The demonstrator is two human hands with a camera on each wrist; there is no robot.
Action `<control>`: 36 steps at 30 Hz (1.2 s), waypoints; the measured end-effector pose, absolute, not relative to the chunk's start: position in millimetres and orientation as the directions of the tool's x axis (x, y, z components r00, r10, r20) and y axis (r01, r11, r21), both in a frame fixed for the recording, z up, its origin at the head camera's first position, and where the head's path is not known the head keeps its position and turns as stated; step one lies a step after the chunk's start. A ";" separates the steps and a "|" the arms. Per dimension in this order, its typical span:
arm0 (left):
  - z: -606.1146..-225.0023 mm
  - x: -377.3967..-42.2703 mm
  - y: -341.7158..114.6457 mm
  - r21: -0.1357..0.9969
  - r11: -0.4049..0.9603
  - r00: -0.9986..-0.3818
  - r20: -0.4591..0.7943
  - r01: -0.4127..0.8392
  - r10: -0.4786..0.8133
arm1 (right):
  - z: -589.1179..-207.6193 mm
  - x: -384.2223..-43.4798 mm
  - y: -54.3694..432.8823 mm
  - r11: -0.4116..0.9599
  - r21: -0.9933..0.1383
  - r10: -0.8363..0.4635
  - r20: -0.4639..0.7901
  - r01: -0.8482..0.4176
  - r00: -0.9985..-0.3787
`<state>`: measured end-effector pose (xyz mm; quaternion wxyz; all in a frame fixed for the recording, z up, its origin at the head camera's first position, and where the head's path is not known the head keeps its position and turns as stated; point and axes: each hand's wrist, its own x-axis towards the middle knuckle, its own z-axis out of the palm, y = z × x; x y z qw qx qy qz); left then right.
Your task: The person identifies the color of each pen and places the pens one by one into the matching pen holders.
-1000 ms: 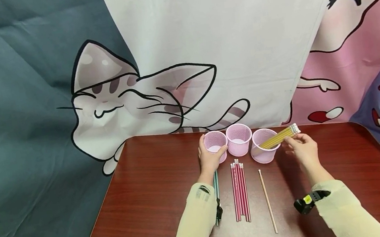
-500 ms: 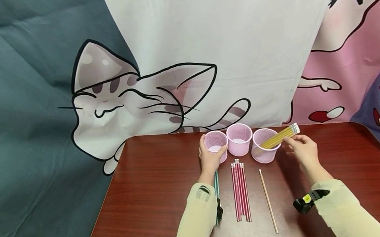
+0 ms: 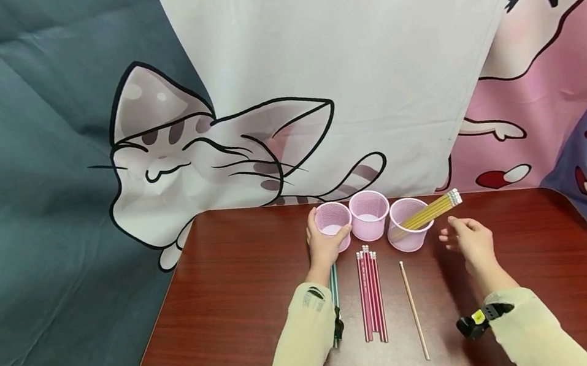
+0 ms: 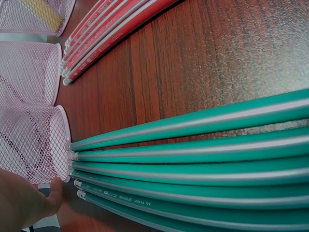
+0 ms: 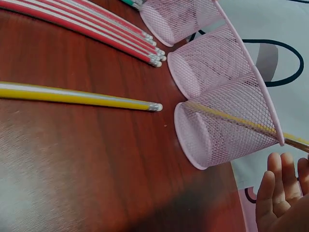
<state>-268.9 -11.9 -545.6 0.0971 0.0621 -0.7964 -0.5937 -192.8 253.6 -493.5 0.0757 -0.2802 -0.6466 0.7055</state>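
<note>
Three pink mesh pencil cups stand in a row at the back of the table. My left hand [image 3: 323,249] grips the left cup [image 3: 332,212], its thumb at the front and fingers along the left side. The middle cup [image 3: 371,230] has nothing in it. Leaning in the right cup [image 3: 407,242] is a bunch of yellow pencils [image 3: 433,210], eraser ends sticking out over the right rim. My right hand [image 3: 474,242] hovers just right of that cup, apart from the pencils, its fingers loosely curled and holding nothing.
Several red pencils [image 3: 371,296] lie side by side before the middle cup. One yellow pencil [image 3: 413,310] lies alone before the right cup. Green pencils [image 4: 193,151] lie in a row under my left forearm. A printed cloth [image 3: 368,74] hangs behind the table [image 3: 233,314].
My right hand has let go of the yellow pencils and drawn slightly down and away from them. The pencils stay leaning in the right cup. My left hand keeps its place.
</note>
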 end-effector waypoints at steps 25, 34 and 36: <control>-547.0 -269.8 -12.1 0.956 0.292 -0.972 0.081 0.014 -0.219 | -554.1 -170.8 222.0 0.685 -0.684 0.040 -0.308 0.250 -0.950; -548.8 -270.3 -12.2 0.957 0.290 -0.974 0.057 -0.008 -0.218 | -551.8 -169.4 214.4 0.869 -0.468 0.033 -0.273 0.163 -0.961; -548.9 -270.3 -12.1 0.958 0.287 -0.974 0.062 -0.003 -0.217 | -552.7 -169.8 214.7 0.868 -0.468 0.037 -0.275 0.168 -0.961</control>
